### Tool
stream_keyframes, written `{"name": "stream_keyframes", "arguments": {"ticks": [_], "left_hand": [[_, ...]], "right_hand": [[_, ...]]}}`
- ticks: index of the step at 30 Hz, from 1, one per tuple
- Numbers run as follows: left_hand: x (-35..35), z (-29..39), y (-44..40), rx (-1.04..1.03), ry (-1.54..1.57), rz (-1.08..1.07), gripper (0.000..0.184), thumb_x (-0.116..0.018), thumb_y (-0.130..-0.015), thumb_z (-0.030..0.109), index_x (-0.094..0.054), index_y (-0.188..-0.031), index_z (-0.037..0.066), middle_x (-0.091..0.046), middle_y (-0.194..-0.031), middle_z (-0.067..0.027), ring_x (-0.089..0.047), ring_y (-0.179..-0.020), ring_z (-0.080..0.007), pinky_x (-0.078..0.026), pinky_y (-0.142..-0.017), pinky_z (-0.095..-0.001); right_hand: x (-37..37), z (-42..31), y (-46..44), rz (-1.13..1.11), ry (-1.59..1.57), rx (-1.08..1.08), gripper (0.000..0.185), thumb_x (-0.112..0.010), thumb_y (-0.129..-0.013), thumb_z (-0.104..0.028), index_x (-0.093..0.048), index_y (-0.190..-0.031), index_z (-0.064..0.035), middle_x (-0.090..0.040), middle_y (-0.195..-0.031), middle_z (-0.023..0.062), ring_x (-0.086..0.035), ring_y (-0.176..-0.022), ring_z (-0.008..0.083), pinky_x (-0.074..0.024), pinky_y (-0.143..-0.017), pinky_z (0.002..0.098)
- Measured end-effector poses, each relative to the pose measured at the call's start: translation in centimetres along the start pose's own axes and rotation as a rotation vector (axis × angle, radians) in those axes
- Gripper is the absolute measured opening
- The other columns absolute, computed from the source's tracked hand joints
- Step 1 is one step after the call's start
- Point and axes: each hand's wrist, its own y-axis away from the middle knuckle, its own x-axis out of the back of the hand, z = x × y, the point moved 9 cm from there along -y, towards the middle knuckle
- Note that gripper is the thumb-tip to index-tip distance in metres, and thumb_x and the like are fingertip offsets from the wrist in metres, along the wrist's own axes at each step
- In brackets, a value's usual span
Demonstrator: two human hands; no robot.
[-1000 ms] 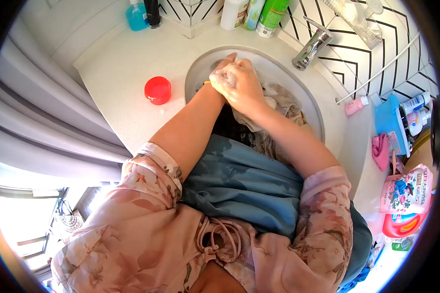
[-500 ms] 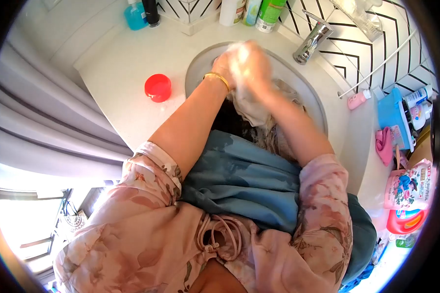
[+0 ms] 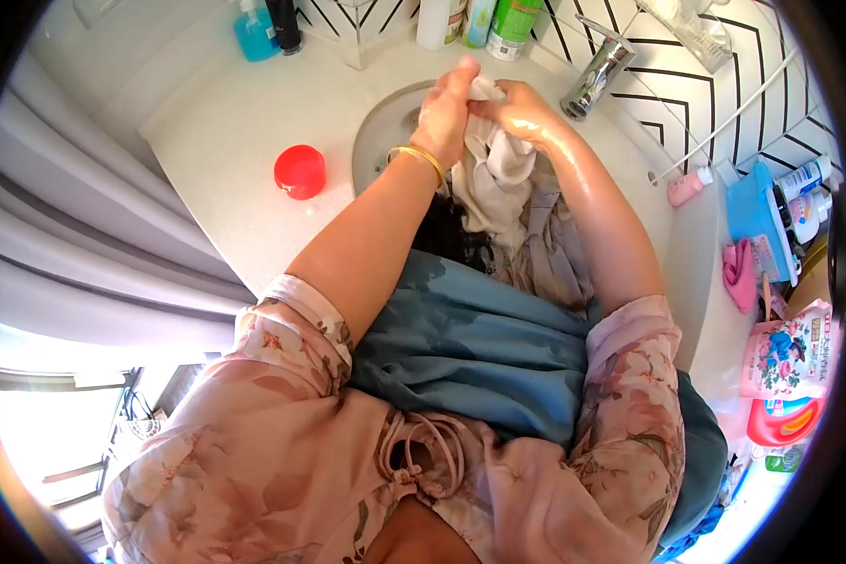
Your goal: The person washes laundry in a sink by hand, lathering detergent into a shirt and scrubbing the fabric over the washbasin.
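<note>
Above the sink [image 3: 374, 132], my left hand [image 3: 444, 115], with a gold bangle [image 3: 415, 152] at the wrist, is closed on a cream-coloured garment [image 3: 496, 174]. My right hand [image 3: 522, 113], wet and shiny, grips the same cloth just to the right. A bunched bit of it shows between the two hands, and the rest hangs down into the sink. Dark wet cloth [image 3: 442, 230] and a greyish garment [image 3: 555, 235] lie below it in the sink. A blue cloth [image 3: 470, 329], damp in patches, drapes between my forearms.
A red round container [image 3: 300, 172] stands on the counter [image 3: 216, 160] at the left. The chrome tap [image 3: 598, 80] rises behind the sink to the right. Bottles [image 3: 514, 28] line the back wall. A pink bottle [image 3: 690, 187] and a blue basket [image 3: 757, 221] are on the right.
My hands were pressed together and blurred by motion; now they are slightly apart with the cream garment stretched between them. My right forearm has swung outward to the right.
</note>
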Motion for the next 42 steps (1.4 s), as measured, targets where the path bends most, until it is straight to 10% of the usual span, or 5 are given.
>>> {"name": "stream_keyframes", "arguments": {"ticks": [9, 19, 23, 27, 42], "left_hand": [[-2.7, -2.1, 1.1, -0.168, -0.921, -0.211, 0.129, -0.080, -0.049, 0.043, 0.007, -0.134, 0.000, -0.038, -0.125, -0.0236, -0.036, -0.119, -0.0271, -0.027, -0.101, -0.0321], [-2.9, 5.8, 1.5, -0.257, -0.046, 0.047, 0.034, -0.064, -0.068, 0.001, -0.055, -0.100, -0.001, -0.061, -0.091, -0.0059, -0.055, -0.086, -0.0143, -0.043, -0.080, -0.0261], [-3.4, 5.4, 1.4, -1.017, -1.461, 0.016, 0.028, -0.057, -0.072, 0.000, -0.052, -0.099, -0.001, -0.061, -0.093, -0.0115, -0.058, -0.086, -0.0190, -0.045, -0.077, -0.0261], [2.1, 0.5, 0.8, -0.018, -1.381, 0.171, 0.046, -0.057, -0.073, 0.029, -0.046, -0.112, 0.006, -0.057, -0.100, -0.0213, -0.054, -0.097, -0.0340, -0.042, -0.083, -0.0385], [5.0, -9.1, 1.4, 0.579, -1.096, -0.273, 0.044, -0.057, -0.070, 0.019, -0.050, -0.113, 0.010, -0.053, -0.113, -0.0121, -0.051, -0.103, -0.0246, -0.040, -0.088, -0.0334]], "right_hand": [[10.9, -8.5, 3.0, 0.353, -0.576, 0.296, 0.024, -0.054, -0.076, -0.010, -0.057, -0.098, -0.0009, -0.061, -0.088, 0.0093, -0.059, -0.076, 0.0142, -0.0479, -0.068, 0.0275], [14.8, -11.3, 5.5, 0.209, -1.202, 0.486, 0.039, -0.058, -0.079, -0.029, -0.052, -0.107, -0.0017, -0.059, -0.102, 0.0113, -0.056, -0.094, 0.0261, -0.0436, -0.085, 0.0391], [11.1, -7.8, 4.9, 0.077, -0.238, 0.154, 0.032, -0.062, -0.074, -0.016, -0.054, -0.100, 0.0014, -0.061, -0.086, 0.0068, -0.058, -0.078, 0.0137, -0.0467, -0.071, 0.0252], [0.4, -2.5, 3.7, -0.426, 0.305, 0.017, 0.041, -0.062, -0.068, -0.016, -0.051, -0.103, 0.0032, -0.054, -0.102, 0.0150, -0.052, -0.091, 0.0202, -0.0413, -0.078, 0.0278], [-9.8, 4.8, 2.9, -0.480, 0.783, 0.081, 0.035, -0.052, -0.075, -0.023, -0.057, -0.105, -0.0040, -0.056, -0.105, 0.0199, -0.050, -0.103, 0.0302, -0.0426, -0.081, 0.0443]]}}
